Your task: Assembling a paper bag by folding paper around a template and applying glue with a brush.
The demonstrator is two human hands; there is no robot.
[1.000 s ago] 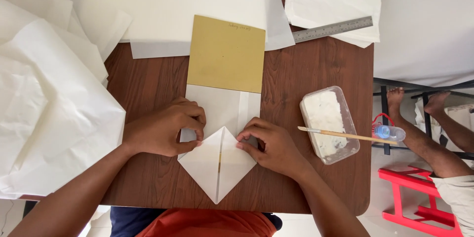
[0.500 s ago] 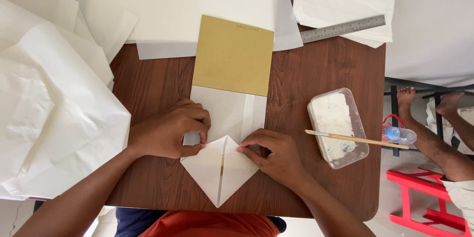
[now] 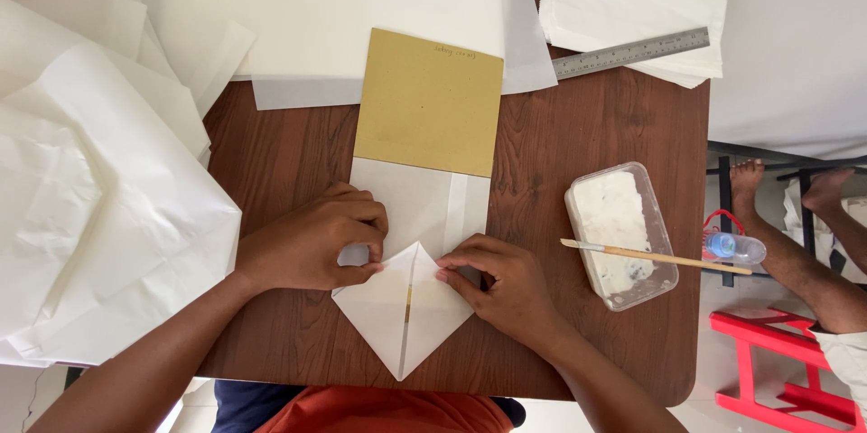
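Observation:
A white folded paper lies on the brown wooden table, its near end folded into a point toward me. A tan card sits tucked in its far end. My left hand presses the left fold of the point with fingertips curled. On the right fold rests my right hand, fingers bent down on the crease. Both hands touch the paper at the top corners of the triangle flaps.
A clear plastic tub of white paste with a thin brush across it stands at the right. A metal ruler lies at the back on white sheets. Crumpled white paper covers the left. Another person's bare feet and a red stool are at the right.
Both hands have stayed on the folded point, with the fingers shifting slightly along the creases. The view has drifted a little.

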